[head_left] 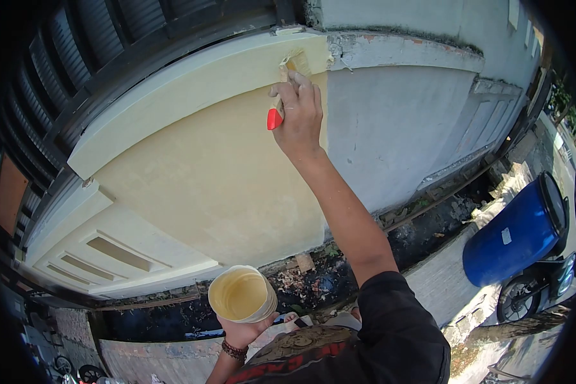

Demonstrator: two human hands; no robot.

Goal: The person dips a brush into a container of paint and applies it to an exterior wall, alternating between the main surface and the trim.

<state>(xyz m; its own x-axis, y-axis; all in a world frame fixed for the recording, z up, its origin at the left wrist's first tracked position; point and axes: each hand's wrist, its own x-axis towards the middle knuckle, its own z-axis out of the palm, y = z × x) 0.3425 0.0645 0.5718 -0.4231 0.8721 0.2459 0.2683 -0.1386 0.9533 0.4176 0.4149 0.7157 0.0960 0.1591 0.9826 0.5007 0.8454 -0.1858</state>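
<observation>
Two hands, one right hand [302, 118] and one left hand [244, 331]; one brush [276, 118]; one bucket [270, 301]; one blue barrel [509, 233] at right; three long slots [118, 253] at left.

Looks matt and faintly mottled on the cream wall [217, 173], matt on the grey wall [384, 128] to the right, rough and chipped along the ledge [403, 51]. Gleams like smooth plastic on the blue barrel [509, 233] at right and the red-tipped brush [275, 118]. Appears paint-coated inside the tub [242, 294], cloth-soft and matt on the black sleeve [400, 320].
</observation>
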